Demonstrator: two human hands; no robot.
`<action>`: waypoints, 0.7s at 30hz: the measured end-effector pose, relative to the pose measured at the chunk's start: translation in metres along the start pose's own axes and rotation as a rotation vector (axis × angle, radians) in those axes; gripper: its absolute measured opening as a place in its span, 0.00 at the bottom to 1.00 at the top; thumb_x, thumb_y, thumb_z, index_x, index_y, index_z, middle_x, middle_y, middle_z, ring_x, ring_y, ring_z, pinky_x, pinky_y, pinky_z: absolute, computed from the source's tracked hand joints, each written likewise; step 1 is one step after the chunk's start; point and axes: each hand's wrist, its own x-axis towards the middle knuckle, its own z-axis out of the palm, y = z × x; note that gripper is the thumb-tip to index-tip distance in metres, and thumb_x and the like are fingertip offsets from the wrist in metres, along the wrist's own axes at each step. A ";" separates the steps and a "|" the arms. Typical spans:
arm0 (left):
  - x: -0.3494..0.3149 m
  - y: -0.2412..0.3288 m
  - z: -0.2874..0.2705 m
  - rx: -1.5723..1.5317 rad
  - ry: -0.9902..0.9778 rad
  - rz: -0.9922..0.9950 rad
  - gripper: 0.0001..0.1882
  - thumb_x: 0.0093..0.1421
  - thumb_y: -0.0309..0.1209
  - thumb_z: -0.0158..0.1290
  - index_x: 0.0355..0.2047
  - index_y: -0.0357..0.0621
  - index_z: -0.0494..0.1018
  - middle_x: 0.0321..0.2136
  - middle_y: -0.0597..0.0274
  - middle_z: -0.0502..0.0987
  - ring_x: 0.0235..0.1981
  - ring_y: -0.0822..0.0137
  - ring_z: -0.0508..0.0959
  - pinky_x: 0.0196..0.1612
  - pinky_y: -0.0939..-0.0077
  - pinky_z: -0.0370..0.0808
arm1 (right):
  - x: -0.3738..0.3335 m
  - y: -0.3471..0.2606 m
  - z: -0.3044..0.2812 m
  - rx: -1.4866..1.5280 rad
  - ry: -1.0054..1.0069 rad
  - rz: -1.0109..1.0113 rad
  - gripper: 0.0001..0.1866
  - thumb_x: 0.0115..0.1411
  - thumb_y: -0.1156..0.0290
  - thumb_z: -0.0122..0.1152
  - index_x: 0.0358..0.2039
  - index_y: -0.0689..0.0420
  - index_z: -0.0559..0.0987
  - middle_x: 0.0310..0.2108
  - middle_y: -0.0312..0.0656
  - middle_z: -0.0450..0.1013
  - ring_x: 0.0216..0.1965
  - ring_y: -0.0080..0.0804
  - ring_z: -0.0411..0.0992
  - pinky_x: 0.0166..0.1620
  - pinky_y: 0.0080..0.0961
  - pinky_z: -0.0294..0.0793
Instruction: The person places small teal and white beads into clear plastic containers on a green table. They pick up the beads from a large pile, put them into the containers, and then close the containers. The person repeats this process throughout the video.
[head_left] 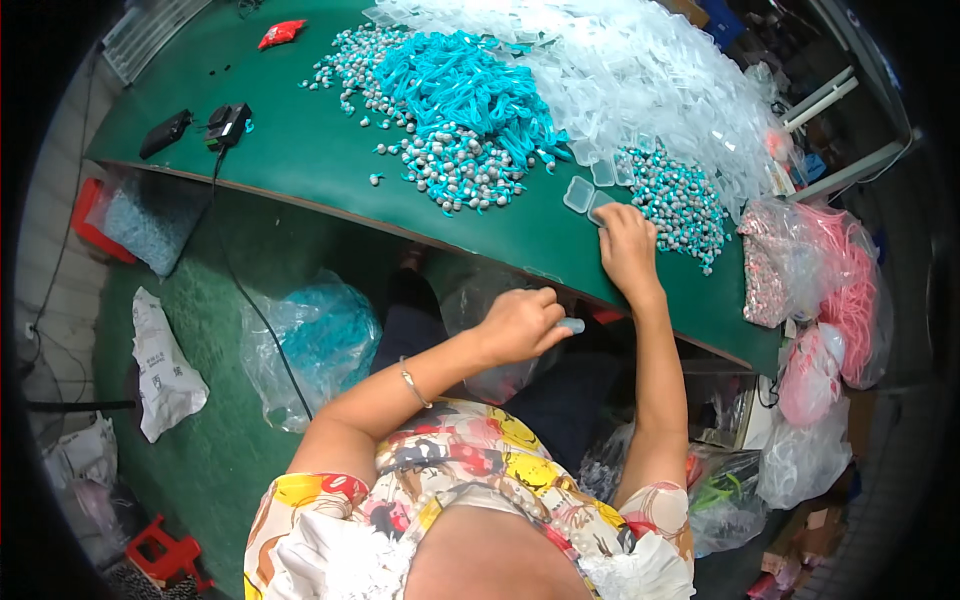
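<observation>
My left hand (522, 326) is closed in front of the table edge, its thumb and fingers pinching a small translucent plastic case (571, 325) with a bluish tint. Over the table's front edge reaches my right hand (629, 248), its fingers curled onto a small clear plastic case (599, 203). Beside that lies an open clear case (578, 194). Just right of my right hand spreads a pile of small grey-and-teal bead-like pieces (680, 205). A heap of teal cords (460, 85) and more grey-and-teal pieces (455, 170) lie farther left.
A big mound of clear plastic cases (640, 70) covers the back right of the green table (290, 130). Black devices (228, 125) and a red packet (281, 34) lie on the left. Bags of pink cords (845, 270) hang right. A teal-filled bag (325, 325) stands below.
</observation>
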 end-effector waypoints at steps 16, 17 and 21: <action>0.083 -0.081 -0.070 0.638 0.342 -0.134 0.04 0.49 0.28 0.58 0.28 0.47 0.78 0.30 0.62 0.74 0.36 0.59 0.74 0.36 0.60 0.65 | -0.001 -0.065 0.010 0.163 0.000 0.031 0.07 0.53 0.71 0.66 0.33 0.54 0.79 0.30 0.38 0.76 0.37 0.40 0.74 0.44 0.39 0.67; 0.087 -0.081 -0.068 0.675 0.322 -0.135 0.03 0.49 0.28 0.57 0.26 0.47 0.78 0.30 0.62 0.74 0.36 0.59 0.74 0.36 0.61 0.64 | -0.001 -0.066 0.012 0.175 0.000 0.040 0.08 0.53 0.71 0.66 0.34 0.54 0.79 0.30 0.40 0.76 0.35 0.41 0.75 0.40 0.39 0.70; 0.087 -0.079 -0.065 0.677 0.365 -0.078 0.01 0.49 0.28 0.56 0.24 0.48 0.76 0.29 0.63 0.74 0.35 0.60 0.73 0.36 0.62 0.64 | 0.005 -0.069 0.014 0.394 -0.053 0.148 0.07 0.55 0.71 0.65 0.35 0.55 0.79 0.29 0.42 0.76 0.34 0.45 0.75 0.37 0.39 0.72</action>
